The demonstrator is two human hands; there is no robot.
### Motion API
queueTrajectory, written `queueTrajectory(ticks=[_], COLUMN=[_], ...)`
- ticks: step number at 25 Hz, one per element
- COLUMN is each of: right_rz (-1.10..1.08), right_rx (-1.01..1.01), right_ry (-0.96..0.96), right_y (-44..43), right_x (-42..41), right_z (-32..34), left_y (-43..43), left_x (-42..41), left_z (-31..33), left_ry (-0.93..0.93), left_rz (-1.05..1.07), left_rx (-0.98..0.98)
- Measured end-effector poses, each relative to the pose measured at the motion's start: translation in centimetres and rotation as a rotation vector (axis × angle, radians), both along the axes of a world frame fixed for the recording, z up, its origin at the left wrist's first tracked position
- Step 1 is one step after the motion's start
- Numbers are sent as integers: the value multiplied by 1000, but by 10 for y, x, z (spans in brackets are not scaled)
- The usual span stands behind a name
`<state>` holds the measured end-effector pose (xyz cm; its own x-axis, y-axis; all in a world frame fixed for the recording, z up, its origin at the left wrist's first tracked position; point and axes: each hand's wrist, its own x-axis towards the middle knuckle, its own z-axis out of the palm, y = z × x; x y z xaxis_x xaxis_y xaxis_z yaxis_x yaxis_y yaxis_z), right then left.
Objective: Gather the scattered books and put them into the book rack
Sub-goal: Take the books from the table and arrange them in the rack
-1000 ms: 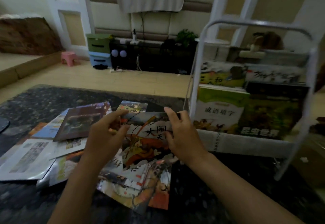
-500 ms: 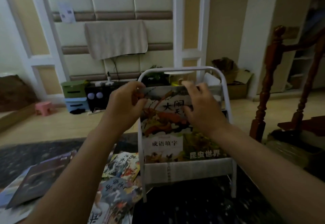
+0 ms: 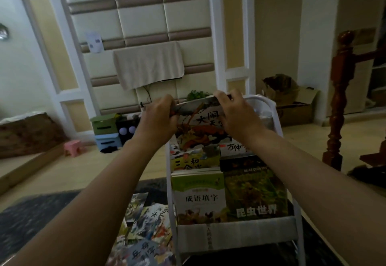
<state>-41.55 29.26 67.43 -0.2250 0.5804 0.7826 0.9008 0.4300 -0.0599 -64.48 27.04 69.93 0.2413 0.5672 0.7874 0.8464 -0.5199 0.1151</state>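
Both hands hold one picture book [image 3: 200, 127] with a red and orange cover by its top edge, over the upper tier of the white book rack [image 3: 236, 234]. My left hand [image 3: 156, 119] grips the book's left top corner and my right hand [image 3: 234, 115] grips its right top corner. The book's lower part sits behind the books of the middle tier. A green book [image 3: 200, 199] and a dark insect book [image 3: 254, 192] stand in the rack's front tier. Several scattered books [image 3: 146, 228] lie on the dark table left of the rack.
The dark stone-patterned table [image 3: 31, 219] carries the rack and the loose books. A wooden stair post [image 3: 340, 102] stands at the right. Across the floor are a pink stool [image 3: 72, 147], stacked storage bins [image 3: 104, 130] and cardboard boxes [image 3: 290, 98].
Both hands lifted the red-orange book off the pile on the table, carried it right and up to the rack, and now hold it lower into the upper tier. The camera tilted up.
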Motion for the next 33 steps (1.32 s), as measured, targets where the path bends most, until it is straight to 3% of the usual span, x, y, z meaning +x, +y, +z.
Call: queueTrajectory(ticks=[8,13,17,20,33], right_rz=[-193,-353,-339,-321,-426], right_rx=[-119,-95,-21,-75,-154], right_ry=[-50,-323,-449,-488,-492], right_y=[1,2,-1,1,-1], right_x=[78,101,100,102,94], right_z=[-17,-47,-60,-66,-58], left_y=[40,54,60,67,65], left_x=[78,104,98,97,86], left_z=[-30,-63,-87,-91,-95], left_ry=[30,256,392,462,461], left_rz=[-124,-116,-114,-79,20], left_rx=[-200,-277,-181,-103,-115])
